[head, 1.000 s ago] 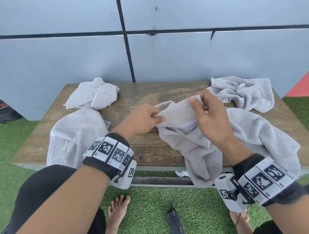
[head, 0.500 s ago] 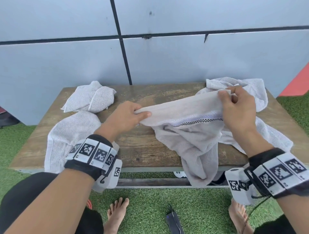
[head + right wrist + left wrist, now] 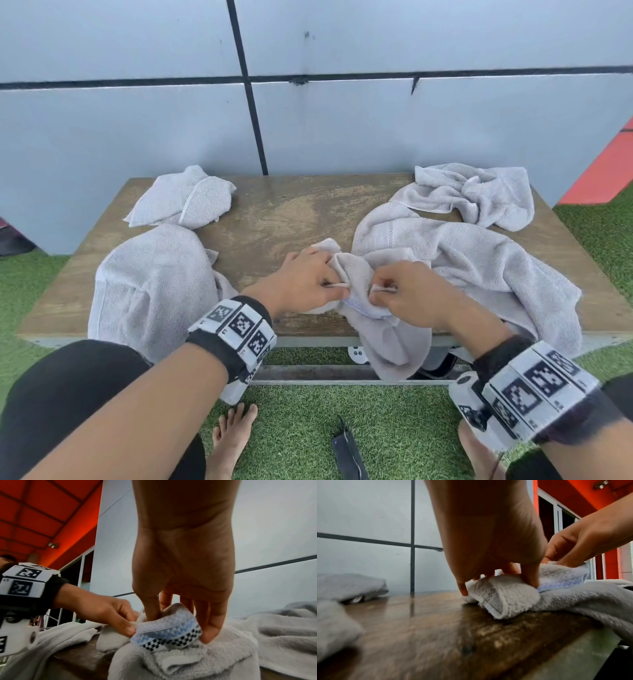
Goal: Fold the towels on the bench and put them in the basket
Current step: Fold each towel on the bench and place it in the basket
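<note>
Both hands, left hand (image 3: pixel 303 284) and right hand (image 3: pixel 407 294), pinched the checker-bordered grey towel (image 3: pixel 394 342) close together at the wooden worktop's (image 3: pixel 274 222) front edge, its rest hanging off.

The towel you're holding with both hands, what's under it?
Under the held towel is the wooden bench; part hangs over its front edge. Whatever lies beneath the bunched cloth is covered.

Worn brown wooden bench (image 3: pixel 274 219) on green turf, carrying four crumpled pale grey terry towels (image 3: pixel 479 260).
</note>
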The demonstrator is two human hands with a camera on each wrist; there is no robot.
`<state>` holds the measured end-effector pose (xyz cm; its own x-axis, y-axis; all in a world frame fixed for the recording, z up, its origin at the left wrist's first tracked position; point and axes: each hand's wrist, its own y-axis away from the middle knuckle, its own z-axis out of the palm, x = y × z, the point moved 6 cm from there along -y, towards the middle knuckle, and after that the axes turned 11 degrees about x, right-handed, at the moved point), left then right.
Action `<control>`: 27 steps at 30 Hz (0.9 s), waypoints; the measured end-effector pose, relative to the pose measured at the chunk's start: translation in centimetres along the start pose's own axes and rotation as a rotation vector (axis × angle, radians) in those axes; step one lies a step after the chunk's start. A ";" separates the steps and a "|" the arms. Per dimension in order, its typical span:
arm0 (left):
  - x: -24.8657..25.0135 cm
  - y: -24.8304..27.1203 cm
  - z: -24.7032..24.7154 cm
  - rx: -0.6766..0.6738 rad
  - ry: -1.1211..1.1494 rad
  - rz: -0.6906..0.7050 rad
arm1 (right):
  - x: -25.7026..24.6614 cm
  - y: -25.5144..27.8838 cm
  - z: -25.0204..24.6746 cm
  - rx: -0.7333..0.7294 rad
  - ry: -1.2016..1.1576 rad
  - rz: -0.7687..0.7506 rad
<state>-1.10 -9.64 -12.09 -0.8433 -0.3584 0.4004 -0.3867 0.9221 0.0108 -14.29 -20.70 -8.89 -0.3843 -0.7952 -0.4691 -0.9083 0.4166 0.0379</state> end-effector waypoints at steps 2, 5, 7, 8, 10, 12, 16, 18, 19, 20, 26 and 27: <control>-0.1 -0.2 -1.0 0.035 -0.085 0.012 | -0.9 0.2 0.4 -0.015 -0.106 -0.076; -2.2 -0.1 -2.0 -0.042 -0.109 -0.093 | -1.1 -0.4 0.5 0.129 -0.293 -0.132; -3.8 0.2 -2.9 -0.037 -0.132 -0.169 | -0.6 -0.9 0.1 0.278 -0.364 -0.135; -4.5 0.4 -3.4 -0.032 -0.131 -0.202 | -0.5 -1.1 0.0 0.318 -0.346 -0.134; -5.2 0.8 -3.9 -0.031 -0.135 -0.237 | -0.4 -1.2 0.4 0.294 -0.279 -0.131; -5.7 1.2 -3.8 -0.072 -0.131 -0.227 | -0.9 -1.2 1.4 0.185 -0.250 -0.154; -4.9 1.9 -2.0 -0.156 -0.071 -0.111 | -2.8 -1.2 5.0 -0.044 -0.097 -0.259; -4.4 1.9 -1.7 -0.117 -0.043 -0.075 | -3.9 -1.1 6.0 -0.020 -0.009 -0.308; -4.2 2.0 -1.8 -0.099 -0.035 -0.069 | -4.5 -1.1 5.9 0.000 0.018 -0.307; -4.2 2.1 -2.0 -0.085 -0.023 -0.064 | -5.0 -1.2 5.8 0.028 0.015 -0.303; -3.2 0.2 -10.6 0.117 0.084 -0.016 | -6.5 -5.9 -1.3 0.246 -0.237 -0.167; -3.2 -1.2 -13.2 0.200 0.057 0.008 | -7.2 -7.7 -3.7 0.328 -0.258 -0.171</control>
<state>7.01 -7.69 -1.32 -0.8267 -0.3369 0.4506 -0.4510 0.8757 -0.1726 -5.16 -19.84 -2.59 -0.1412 -0.7462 -0.6506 -0.8385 0.4395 -0.3220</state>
